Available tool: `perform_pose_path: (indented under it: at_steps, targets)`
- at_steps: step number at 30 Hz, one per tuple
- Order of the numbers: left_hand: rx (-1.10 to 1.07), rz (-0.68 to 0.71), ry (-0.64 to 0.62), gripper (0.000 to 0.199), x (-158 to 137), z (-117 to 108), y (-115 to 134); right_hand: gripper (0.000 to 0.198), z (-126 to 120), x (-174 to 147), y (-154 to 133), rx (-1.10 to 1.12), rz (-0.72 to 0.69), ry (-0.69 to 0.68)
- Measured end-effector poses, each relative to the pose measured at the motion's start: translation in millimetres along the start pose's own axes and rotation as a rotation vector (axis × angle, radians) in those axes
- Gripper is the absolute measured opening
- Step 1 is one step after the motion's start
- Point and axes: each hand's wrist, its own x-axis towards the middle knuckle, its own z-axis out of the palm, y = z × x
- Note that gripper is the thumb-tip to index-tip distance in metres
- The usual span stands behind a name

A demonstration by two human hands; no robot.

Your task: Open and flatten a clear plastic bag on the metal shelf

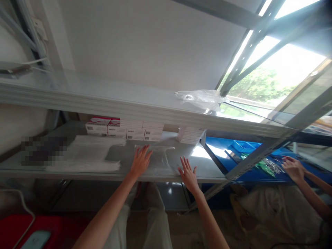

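A clear plastic bag [160, 159] lies flat on the grey lower shelf, its handle end toward the right. My left hand [140, 161] rests over its left end, palm down with the fingers spread. To the right of the bag, my right hand [189, 175] is at the shelf's front edge, fingers stretched out and holding nothing. Whether it touches the bag or the shelf, I cannot tell. Farther left on the same shelf lies a flat pile of whitish plastic bags [89, 154], with handles pointing right.
Behind the bags stand white boxes [136, 133], some with red tops, and another white box stack [190, 135]. The upper shelf [129, 93] overhangs them and carries crumpled plastic [199, 98]. At right, a co-worker's hands [294, 167] are over a blue table [220, 148] with small metal parts.
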Motion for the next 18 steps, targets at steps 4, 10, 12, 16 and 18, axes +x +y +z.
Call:
perform_pose_path:
  at_steps: [4,10,12,16,18]
  targets:
    - [-0.091,0.103,-0.097,0.039,-21,-1,20,0.054,-9,6,-51,0.035,-0.156,0.03]
    - [-0.13,0.142,-0.295,0.061,-53,15,22,0.056,-1,2,-108,0.09,-0.405,-0.146]
    - [-0.112,0.157,-0.314,0.06,-58,19,18,0.058,1,-2,-102,0.073,-0.413,-0.145]
    - [-0.05,0.173,-0.299,0.061,-60,21,16,0.058,0,-10,-65,0.028,-0.339,-0.118]
    - [-0.033,0.179,-0.284,0.062,-61,19,18,0.057,-2,-14,-44,0.007,-0.295,-0.114]
